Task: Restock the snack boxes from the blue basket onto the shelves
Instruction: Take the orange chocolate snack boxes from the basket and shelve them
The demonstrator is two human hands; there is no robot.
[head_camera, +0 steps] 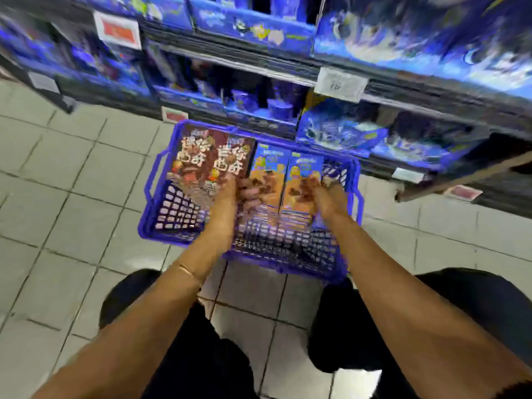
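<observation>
A blue plastic basket [161, 208] stands on the tiled floor in front of the shelves. Two brown snack boxes [198, 156] lie in its left half and two blue-and-orange snack boxes [270, 165] in its right half. Both of my hands are down inside the basket, and the picture is blurred by motion. My left hand [234, 194] curls its fingers over the left blue-and-orange box, at the seam with the brown ones. My right hand [324, 194] curls over the right blue-and-orange box [305, 168].
Dark shelves [431, 90] stocked with blue snack boxes run across the top and right, with white price tags [339, 83] on their edges. A lower shelf edge [460, 180] juts out just right of the basket. My dark-clad knees flank the basket's near side.
</observation>
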